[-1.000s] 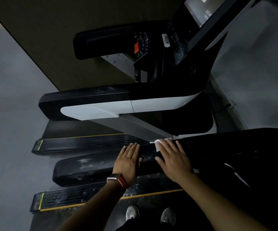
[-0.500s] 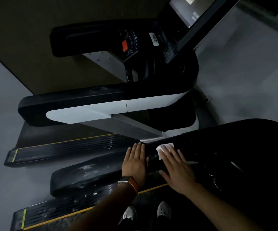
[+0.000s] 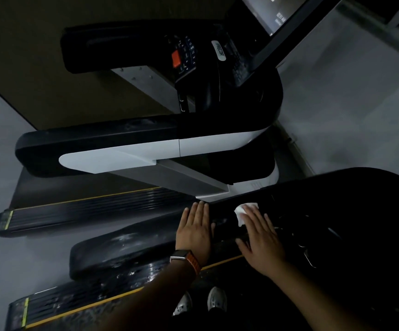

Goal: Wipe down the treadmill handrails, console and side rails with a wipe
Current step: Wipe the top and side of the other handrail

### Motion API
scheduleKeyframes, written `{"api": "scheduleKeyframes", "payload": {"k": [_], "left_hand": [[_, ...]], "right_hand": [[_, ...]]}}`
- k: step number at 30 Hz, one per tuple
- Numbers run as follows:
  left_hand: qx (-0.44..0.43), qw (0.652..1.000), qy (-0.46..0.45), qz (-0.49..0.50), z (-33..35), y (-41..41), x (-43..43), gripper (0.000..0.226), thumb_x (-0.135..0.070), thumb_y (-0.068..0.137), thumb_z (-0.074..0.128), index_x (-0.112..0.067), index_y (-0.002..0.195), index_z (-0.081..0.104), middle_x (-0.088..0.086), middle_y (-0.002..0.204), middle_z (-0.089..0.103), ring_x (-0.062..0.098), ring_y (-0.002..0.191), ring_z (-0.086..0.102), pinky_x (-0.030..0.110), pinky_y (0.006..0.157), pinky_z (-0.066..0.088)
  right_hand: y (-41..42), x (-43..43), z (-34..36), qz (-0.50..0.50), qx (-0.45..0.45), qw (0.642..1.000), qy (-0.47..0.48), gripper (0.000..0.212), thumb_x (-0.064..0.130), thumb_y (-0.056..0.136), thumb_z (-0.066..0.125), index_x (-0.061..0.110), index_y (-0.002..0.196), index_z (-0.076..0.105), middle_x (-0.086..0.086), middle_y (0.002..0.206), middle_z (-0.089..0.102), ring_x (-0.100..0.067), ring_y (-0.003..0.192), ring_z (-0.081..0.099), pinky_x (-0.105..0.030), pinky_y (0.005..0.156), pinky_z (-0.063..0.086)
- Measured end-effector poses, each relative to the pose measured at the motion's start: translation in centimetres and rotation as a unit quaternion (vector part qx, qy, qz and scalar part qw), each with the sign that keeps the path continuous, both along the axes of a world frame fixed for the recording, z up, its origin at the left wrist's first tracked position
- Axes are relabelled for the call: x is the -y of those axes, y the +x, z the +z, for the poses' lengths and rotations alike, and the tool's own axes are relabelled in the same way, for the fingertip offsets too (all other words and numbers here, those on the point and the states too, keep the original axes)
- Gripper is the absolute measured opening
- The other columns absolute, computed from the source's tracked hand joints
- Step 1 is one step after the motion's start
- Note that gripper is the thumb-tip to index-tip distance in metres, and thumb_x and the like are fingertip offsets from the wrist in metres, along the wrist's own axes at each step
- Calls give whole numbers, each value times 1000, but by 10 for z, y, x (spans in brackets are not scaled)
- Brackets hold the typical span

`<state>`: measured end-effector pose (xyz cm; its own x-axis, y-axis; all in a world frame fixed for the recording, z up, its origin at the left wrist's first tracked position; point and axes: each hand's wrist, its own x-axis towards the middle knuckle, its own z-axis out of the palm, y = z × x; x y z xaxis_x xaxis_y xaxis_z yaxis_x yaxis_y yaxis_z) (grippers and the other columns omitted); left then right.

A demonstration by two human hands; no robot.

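A black treadmill handrail (image 3: 127,247) runs from lower left toward the dark console (image 3: 351,218) at the right. My left hand (image 3: 195,231) lies flat on the handrail with straight fingers; it wears a watch with an orange band. My right hand (image 3: 260,237) presses flat on a white wipe (image 3: 242,211) where the handrail meets the console. Only the wipe's far edge shows past my fingertips. The ribbed side rail (image 3: 74,304) with a yellow stripe lies below the handrail.
A second treadmill stands beyond, with a black and white handrail (image 3: 122,154), a console with a red button (image 3: 175,59) and a screen (image 3: 267,13). Its side rail (image 3: 93,209) lies on the grey floor (image 3: 351,111). My shoes (image 3: 201,303) stand on the belt.
My right hand has slid the wipe to the right along the handrail toward the console. My left hand stays flat on the rail. The view has shifted slightly.
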<state>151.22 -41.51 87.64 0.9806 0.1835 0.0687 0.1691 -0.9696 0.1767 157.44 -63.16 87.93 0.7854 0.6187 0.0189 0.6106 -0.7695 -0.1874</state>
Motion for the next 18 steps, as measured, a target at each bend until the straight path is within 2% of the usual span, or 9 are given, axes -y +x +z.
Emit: {"api": "scheduleKeyframes", "payload": {"k": [3,7,10,13,16,18], "left_hand": [[1,1000,2,5,-3,0,1,59,-40,102,32,-6,145,54,11,149,56,26,141,50,44,123,26],[-3,1000,9,10,-2,0,1,59,-40,103,31,-7,146,54,10,149,56,24,141,50,44,122,29],[3,1000,14,8,-3,-1,1,58,-41,104,31,-7,148,51,10,152,53,24,143,47,42,124,19],[-3,1000,20,5,-3,-3,-1,60,-43,105,29,-7,150,48,11,155,49,24,146,43,43,124,17],[-14,999,25,16,-2,-6,-5,63,-45,106,27,-6,150,47,12,157,46,25,148,39,45,123,21],[-24,999,28,34,-2,-10,-8,64,-46,107,24,-6,151,46,12,158,43,25,149,37,45,122,18]], "right_hand": [[-5,-17,-1,-12,-1,1000,15,79,53,100,47,16,165,24,-5,173,21,-24,162,10,-52,128,22],[-4,-35,-8,-7,10,999,-40,82,60,102,33,13,167,18,-7,175,11,-25,162,2,-53,129,16],[10,-20,-8,47,38,996,-60,78,57,102,33,16,167,20,-2,175,9,-21,162,4,-52,127,19],[17,-12,-3,29,34,998,-42,77,56,102,38,18,167,20,-1,175,11,-21,162,6,-52,128,19],[2,-20,-12,133,52,988,-55,83,59,101,41,16,167,17,-2,176,3,-24,162,5,-49,128,12],[4,-17,-15,174,72,980,-66,81,57,102,41,18,167,17,-1,176,2,-23,162,5,-50,126,16]]}}
